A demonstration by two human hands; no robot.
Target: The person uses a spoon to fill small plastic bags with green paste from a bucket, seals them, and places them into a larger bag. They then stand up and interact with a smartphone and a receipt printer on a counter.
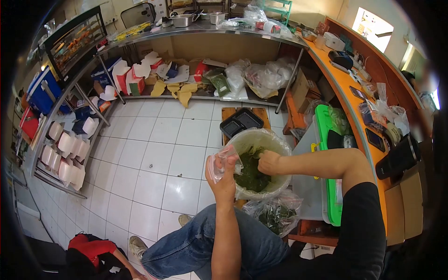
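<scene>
Left hand curled around a clear plastic bag, right hand at the green mush inside a lined bucket — its grip impossible to tell — a hasty lift could spatter the tiles.

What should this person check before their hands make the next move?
1. Left hand has hold of the clear plastic bag: ok.
2. Mouth of that bag open: cannot tell; the film is crumpled around the fingers.
3. Right hand reaches inside the bucket, at the green contents: ok.
4. Right hand has a grip on some of the green contents: cannot tell; its fingertips are hidden.
5. Bag held over the bucket, to catch drips: not ok, as I'd judge it; it is mostly off to the left side.
6. Black tray clear of both hands: ok; it sits beyond the bucket.
</scene>
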